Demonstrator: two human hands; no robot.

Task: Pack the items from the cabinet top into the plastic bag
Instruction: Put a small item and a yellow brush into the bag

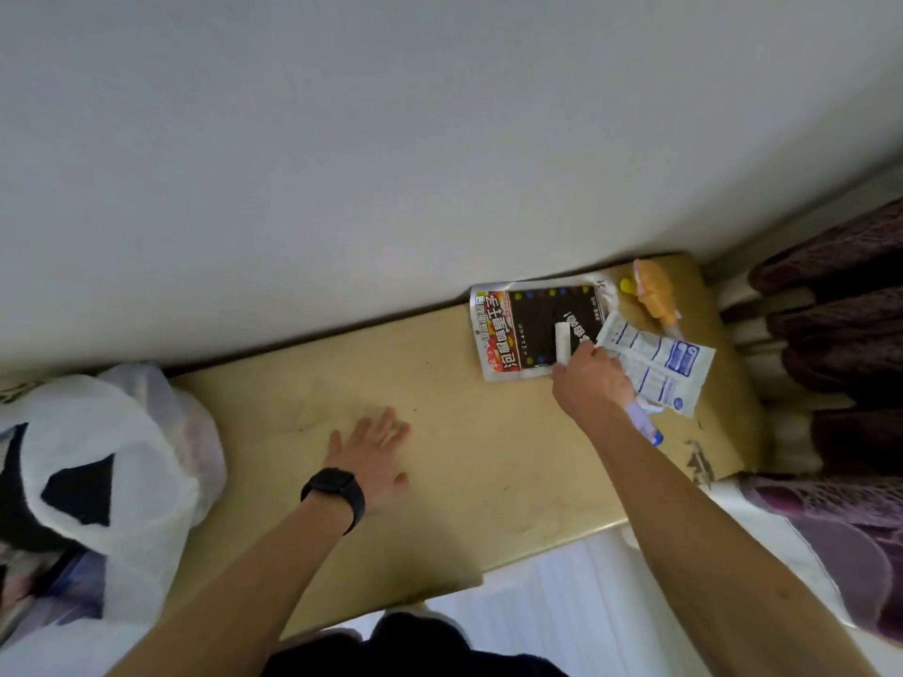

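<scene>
The left edge cuts off the plastic bag (pixel 112 432), and we cannot make out its contents. The right hand (pixel 593 381) covers the corner where the snack packet (pixel 527 329) and the white packet (pixel 659 368) meet; we cannot tell whether its grip closes on the small white stick (pixel 562 344). A blue-capped tube (pixel 646 422) lies mostly hidden beneath that wrist. We find the white packet's print too small to read, and the orange object (pixel 655 290) by the wall (pixel 342 163) too blurred to name.

At my 1 o'clock, the black snack packet (pixel 532 329) bears large Chinese characters beginning "泡椒"; other print is illegible.
</scene>
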